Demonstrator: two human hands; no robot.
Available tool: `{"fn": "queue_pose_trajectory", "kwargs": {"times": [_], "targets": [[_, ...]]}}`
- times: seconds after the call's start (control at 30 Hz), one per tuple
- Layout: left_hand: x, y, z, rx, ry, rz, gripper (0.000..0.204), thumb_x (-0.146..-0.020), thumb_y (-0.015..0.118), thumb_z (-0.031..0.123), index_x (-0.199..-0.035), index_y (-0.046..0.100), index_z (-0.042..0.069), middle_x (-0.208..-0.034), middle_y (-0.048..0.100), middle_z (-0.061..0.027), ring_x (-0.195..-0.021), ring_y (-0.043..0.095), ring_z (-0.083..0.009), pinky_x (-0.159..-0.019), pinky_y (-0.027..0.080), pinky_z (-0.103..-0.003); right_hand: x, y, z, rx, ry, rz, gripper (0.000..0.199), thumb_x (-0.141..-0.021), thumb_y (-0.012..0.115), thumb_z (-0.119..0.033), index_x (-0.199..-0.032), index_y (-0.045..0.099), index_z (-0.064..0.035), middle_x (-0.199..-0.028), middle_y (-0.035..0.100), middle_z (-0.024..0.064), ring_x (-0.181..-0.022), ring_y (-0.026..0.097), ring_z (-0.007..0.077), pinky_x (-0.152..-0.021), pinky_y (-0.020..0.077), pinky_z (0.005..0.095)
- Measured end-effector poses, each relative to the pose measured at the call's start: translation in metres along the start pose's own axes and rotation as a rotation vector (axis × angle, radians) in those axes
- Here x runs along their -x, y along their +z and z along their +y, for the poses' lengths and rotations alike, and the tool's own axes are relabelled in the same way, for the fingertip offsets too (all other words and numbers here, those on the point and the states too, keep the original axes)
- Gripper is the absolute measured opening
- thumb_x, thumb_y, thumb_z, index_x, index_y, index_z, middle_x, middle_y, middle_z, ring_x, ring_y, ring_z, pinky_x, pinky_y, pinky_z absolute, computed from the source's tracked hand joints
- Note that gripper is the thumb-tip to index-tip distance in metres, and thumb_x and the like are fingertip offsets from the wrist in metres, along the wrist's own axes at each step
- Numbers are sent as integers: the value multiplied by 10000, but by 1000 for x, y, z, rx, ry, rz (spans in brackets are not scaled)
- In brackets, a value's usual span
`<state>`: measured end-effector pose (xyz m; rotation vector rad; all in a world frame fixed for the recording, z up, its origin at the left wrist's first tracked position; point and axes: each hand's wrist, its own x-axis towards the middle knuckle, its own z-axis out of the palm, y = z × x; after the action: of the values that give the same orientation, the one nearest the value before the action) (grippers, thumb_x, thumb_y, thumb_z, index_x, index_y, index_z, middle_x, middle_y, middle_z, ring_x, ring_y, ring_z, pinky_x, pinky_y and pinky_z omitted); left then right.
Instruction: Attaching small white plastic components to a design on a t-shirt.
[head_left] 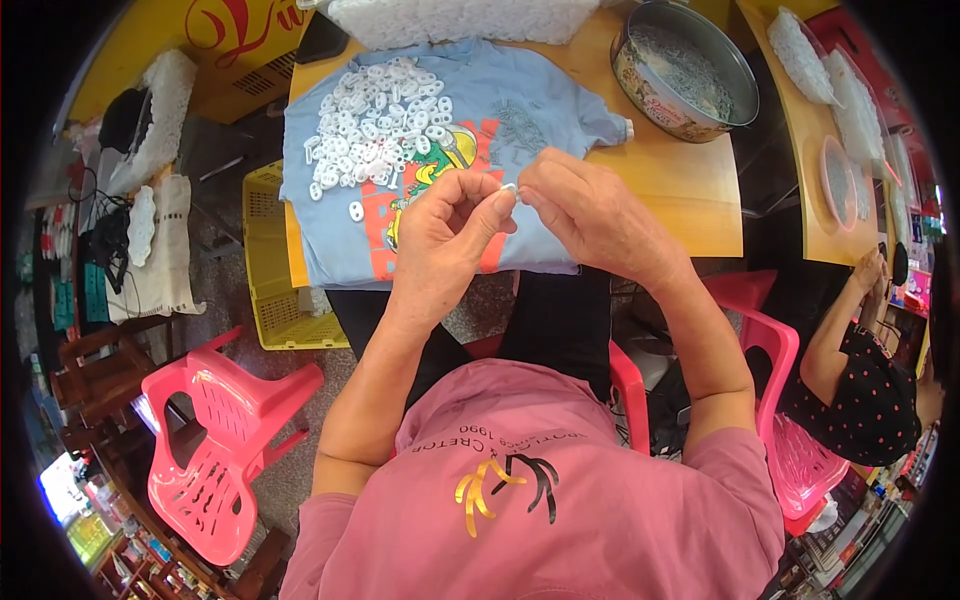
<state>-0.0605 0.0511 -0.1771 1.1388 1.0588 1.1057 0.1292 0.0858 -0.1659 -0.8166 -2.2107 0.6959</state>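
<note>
Above the near part of a blue T-shirt point(340, 240) laid over the table, my two hands meet at the fingertips. My left hand point(450, 235) pinches a small white plastic piece point(510, 188) between thumb and forefinger. Closed in a pinch too, my right hand point(595, 210) is right against that piece; whatever its fingertips hold is too small to make out. Beyond my left hand lies a loose heap of white oval pieces with two holes point(375, 115), and one single oval piece point(356, 211) is apart from it. Small thin grey metal parts point(518, 128) are scattered beyond my right hand.
A round tin point(668, 105) of small metal parts stands at the table's far right. A bulging white plastic bag point(450, 20) lines the far edge. Pink chairs point(215, 420) and a yellow crate point(268, 285) stand around. Another person point(850, 375) sits at a table on the right.
</note>
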Motion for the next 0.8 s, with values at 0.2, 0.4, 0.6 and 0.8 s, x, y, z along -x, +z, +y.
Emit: {"fn": "queue_pose_trajectory", "kwargs": {"times": [0.2, 0.4, 0.6, 0.8], "targets": [[1, 3, 1, 29, -2, 25, 130, -945, 643, 120, -935, 603, -3, -843, 637, -16, -759, 631, -80, -687, 496, -221, 2, 4, 0, 41, -34, 28, 72, -895, 593, -15, -914, 532, 17, -824, 538, 144, -705, 542, 356, -597, 434, 422], [-1, 1, 0, -11, -9, -25, 118, -955, 624, 105, -988, 602, -6, -857, 650, -45, -800, 625, -104, -734, 493, -238, 4, 7, 2, 26, -32, 60, 63, -897, 588, -8, -918, 535, 19, -815, 531, 148, -701, 540, 357, -589, 430, 423], [-3, -6, -6, 21, -7, -2, 133, -947, 640, 125, -954, 609, -4, -854, 650, -29, -785, 638, -88, -710, 505, -230, 1, 10, 2, 14, 5, 23, 73, -911, 588, -31, -907, 539, 23, -838, 550, 153, -709, 545, 358, -599, 438, 413], [19, -35, -21, 113, -125, 41, 108, -948, 625, 115, -967, 612, 9, -847, 653, -46, -762, 638, -108, -720, 516, -249, -4, 13, 0, -120, 107, 13, 111, -908, 627, -74, -993, 629, -3, -850, 607, 124, -721, 598, 286, -625, 473, 351]]}}
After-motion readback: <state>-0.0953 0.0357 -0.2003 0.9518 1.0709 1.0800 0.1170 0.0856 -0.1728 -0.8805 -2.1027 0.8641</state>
